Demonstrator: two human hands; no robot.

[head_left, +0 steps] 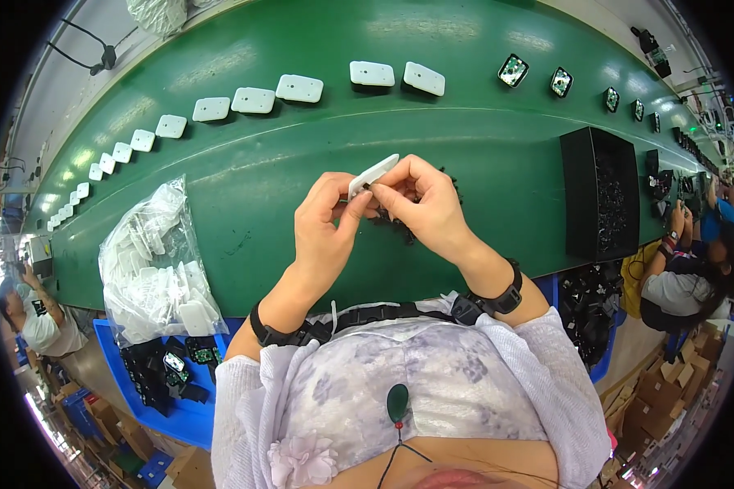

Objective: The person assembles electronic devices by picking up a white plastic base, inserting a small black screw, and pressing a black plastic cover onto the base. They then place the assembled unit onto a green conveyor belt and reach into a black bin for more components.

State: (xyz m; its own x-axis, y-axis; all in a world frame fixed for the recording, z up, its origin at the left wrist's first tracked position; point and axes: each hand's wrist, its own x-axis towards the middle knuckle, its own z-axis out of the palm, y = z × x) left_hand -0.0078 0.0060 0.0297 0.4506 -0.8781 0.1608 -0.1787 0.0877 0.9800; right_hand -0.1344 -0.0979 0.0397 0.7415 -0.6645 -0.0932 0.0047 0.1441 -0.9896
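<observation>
Nearest the lens: a pale floral blouse with a dark oval pendant (397, 403) on a cord, and black wristbands on both forearms coming up from the lower edge.

Head view, the only one. Left hand (322, 232) and right hand (428, 208) meet over the green worktop (481, 163). Between them a small white plastic plate (373, 174), tilted, one end raised up and to the right. Left fingers (344, 208) closed on its lower edge, thumb underneath, probably to steady it. Right fingers (386, 189) pinched together against the same edge, on something small and dark that I cannot make out. Held clear of the surface, likely so both sides are reachable.

Just beyond the right fingers, partly hidden by the hand: a loose heap of small black parts (405, 230) on the worktop, close enough to pick from.

Well left of the fingers: a clear bag of white plates (159, 269), mouth open towards the person. Below it, a blue bin (179, 416) with dark pieces.

Far side of the fingers: a row of white plates (253, 100) along the worktop, then dark units with green boards (514, 70) to the right. Black open box (599, 191) stands right of the fingers.

Other workers sit at both ends of the line.
</observation>
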